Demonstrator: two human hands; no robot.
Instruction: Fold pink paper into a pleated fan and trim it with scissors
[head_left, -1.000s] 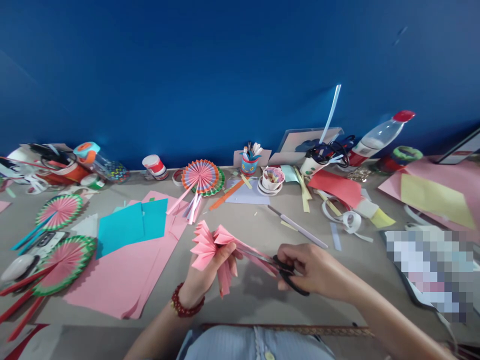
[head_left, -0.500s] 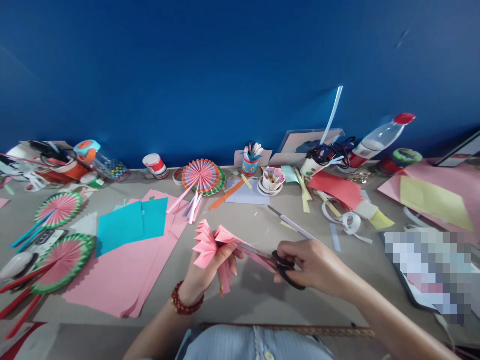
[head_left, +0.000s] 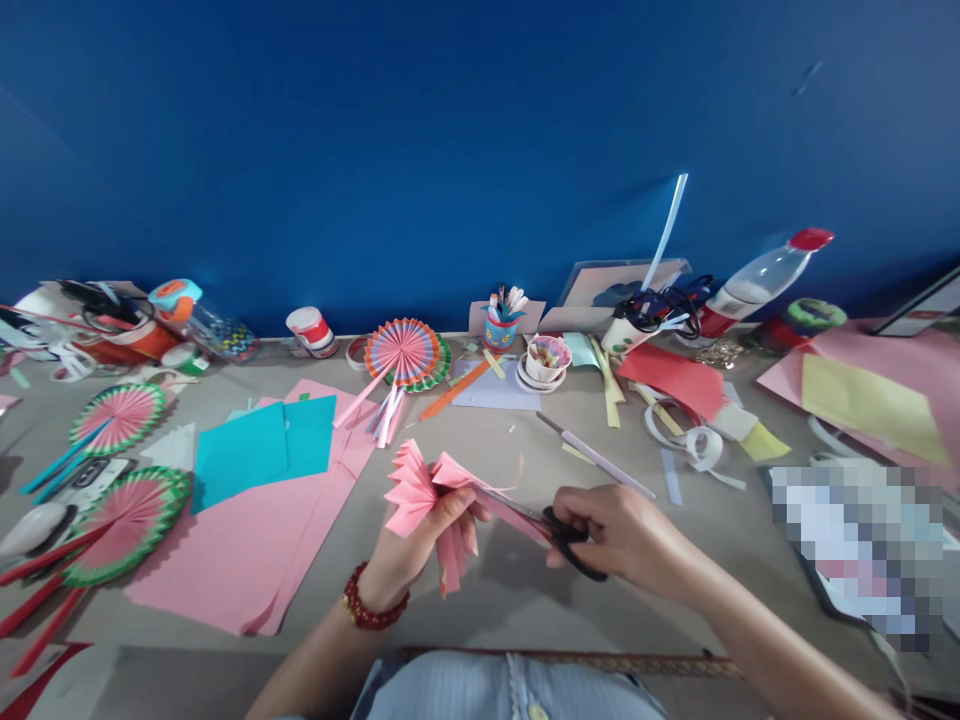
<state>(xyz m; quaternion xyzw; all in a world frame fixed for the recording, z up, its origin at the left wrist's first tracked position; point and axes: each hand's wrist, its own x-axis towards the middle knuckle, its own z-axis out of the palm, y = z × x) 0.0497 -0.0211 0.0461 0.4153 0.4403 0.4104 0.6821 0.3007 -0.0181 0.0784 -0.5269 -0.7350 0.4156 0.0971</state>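
Note:
Pleated pink paper (head_left: 411, 490) is pinched in my left hand (head_left: 442, 522), its folds fanning out on the left side and a strip running right. My right hand (head_left: 611, 530) grips a pair of scissors (head_left: 561, 538) by the black handles. The scissor blades lie along the pink strip, with their tips beside my left fingers. A thin curled sliver of pink stands off the paper's upper edge near the blades. On the table beyond lies a grey-and-white craft knife or pen-like tool (head_left: 596, 458).
Pink sheets (head_left: 247, 570) and blue paper (head_left: 262, 450) lie left of my hands. Finished pleated fans (head_left: 405, 355) rest at the back and far left. A white tape roll (head_left: 703, 450), a cup of tools (head_left: 624, 330) and a bottle (head_left: 757, 280) stand at right.
The scissors have shifted slightly left along the pink paper. A thin pink sliver now curls up from its edge. My left hand has hardly moved.

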